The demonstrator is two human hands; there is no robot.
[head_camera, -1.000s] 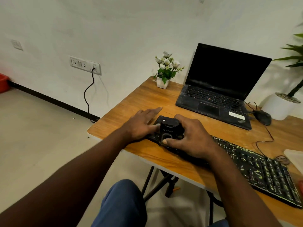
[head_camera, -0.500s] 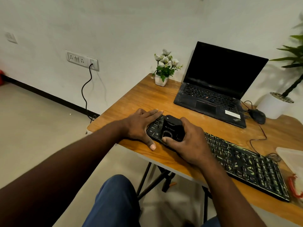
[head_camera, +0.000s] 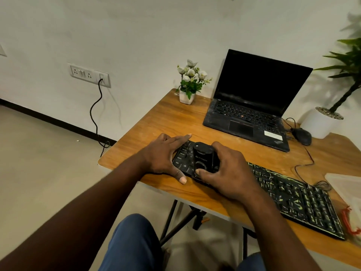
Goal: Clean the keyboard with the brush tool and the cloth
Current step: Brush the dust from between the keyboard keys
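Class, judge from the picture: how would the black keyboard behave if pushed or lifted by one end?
Probably stiff: the keyboard lies flat and straight on the table. Likely light and apt to slide, since the left hand rests on its end while the right hand grips the brush tool.

Wooden table (head_camera: 156, 124) against a white wall. Black keyboard (head_camera: 293, 200) lies slantwise along the near edge, its keys streaked with yellowish marks toward the right end. Left hand (head_camera: 162, 155) rests flat on the keyboard's left end, fingers straight, thumb at the near rim. Right hand (head_camera: 228, 173) curls round a black brush tool (head_camera: 205, 159) standing on the keys just beside the left hand. Open laptop (head_camera: 252, 106) behind, screen dark; black mouse (head_camera: 301, 136) near its right corner. Small flower pot (head_camera: 188, 85) at the far left corner. Wall socket (head_camera: 88, 75) with a black cable (head_camera: 95, 118) hanging to the floor.
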